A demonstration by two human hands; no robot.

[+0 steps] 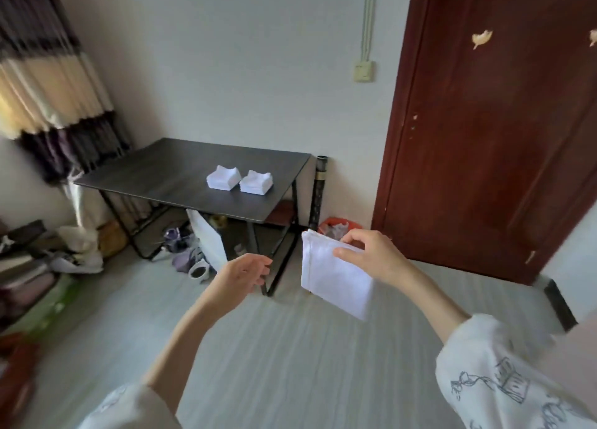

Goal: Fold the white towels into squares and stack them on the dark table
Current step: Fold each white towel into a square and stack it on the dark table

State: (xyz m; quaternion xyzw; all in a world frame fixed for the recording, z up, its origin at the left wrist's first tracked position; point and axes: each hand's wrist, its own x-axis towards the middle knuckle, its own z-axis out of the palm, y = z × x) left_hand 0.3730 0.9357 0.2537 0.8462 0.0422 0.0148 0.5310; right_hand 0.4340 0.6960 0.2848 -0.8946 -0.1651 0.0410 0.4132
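Note:
My right hand (371, 254) pinches the top edge of a folded white towel (332, 276), which hangs in the air in front of the dark table (168, 176). My left hand (242, 275) hovers to the left of the towel with loosely curled fingers, holding nothing and not touching the cloth. On the table's right half stand two stacks of folded white towels, one stack (223, 178) on the left and the other stack (256, 182) right beside it.
Under the table lie shoes (187, 254), a white board (210, 241) and bags. A dark tube (318, 192) leans in the corner by an orange bin (332, 226). A red-brown door (484, 121) stands at the right, a curtain (55, 83) and clutter at the left.

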